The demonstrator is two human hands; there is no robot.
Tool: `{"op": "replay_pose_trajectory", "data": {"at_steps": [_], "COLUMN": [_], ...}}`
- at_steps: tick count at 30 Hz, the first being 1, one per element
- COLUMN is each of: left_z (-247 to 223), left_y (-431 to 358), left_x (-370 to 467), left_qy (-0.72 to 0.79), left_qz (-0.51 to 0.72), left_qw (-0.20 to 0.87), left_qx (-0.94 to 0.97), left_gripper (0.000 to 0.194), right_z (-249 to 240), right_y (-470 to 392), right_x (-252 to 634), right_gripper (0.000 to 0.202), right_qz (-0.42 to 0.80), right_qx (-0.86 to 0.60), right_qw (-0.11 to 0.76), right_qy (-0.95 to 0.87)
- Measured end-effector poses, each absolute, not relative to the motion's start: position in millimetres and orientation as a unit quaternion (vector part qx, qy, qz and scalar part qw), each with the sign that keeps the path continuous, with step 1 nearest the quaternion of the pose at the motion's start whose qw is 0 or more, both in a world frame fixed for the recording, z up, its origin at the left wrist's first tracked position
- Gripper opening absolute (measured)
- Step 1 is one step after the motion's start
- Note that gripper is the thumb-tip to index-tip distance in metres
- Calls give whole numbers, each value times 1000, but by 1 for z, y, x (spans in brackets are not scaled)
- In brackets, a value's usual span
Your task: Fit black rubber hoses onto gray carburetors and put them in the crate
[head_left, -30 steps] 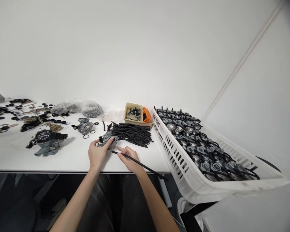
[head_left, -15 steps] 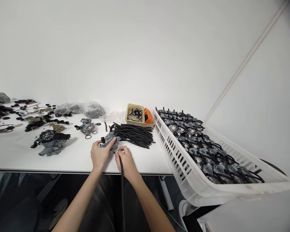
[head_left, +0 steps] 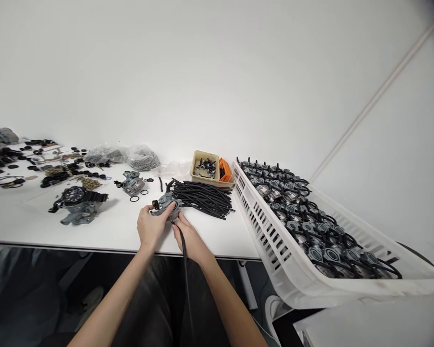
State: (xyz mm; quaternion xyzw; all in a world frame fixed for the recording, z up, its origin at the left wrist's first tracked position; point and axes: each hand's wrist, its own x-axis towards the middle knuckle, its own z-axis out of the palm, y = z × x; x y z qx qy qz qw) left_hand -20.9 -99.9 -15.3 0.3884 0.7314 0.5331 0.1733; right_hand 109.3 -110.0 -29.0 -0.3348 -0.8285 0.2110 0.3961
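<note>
A grey metal carburetor with a black knob and a short black tube on top is held above the table's front part. My left hand grips its left side, thumb across the front. Close against its underside is my right hand, its fingers closed around the upper end of a long black hose; the fingertips are partly hidden by the carburetor. From there the hose hangs past the table edge toward my lap. Just behind lies a pile of cut black hoses.
A white crate of carburetors stands at the right. Behind the hoses are a beige bin and an orange basket. Two more carburetors, rubber rings, plastic bags and loose black parts occupy the left.
My right hand has shifted up and in under the carburetor, its fingers now partly behind it. More of the hose's upper part shows in front of the hand. The view has turned slightly left.
</note>
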Motion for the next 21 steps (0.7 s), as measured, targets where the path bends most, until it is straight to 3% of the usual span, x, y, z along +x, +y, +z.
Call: {"op": "replay_pose_trajectory", "data": {"at_steps": [21], "left_z": [-16], "left_y": [-101], "left_x": [-20], "left_qy": [737], "left_qz": [528], "left_qw": [138], "left_qx": [399], "left_gripper": [71], "right_z": [-38], "right_y": [-114], "right_x": [103], "right_gripper": [26], "right_qz": [177], "right_qx": [-389], "right_qw": [389], "right_qy": [-816]}}
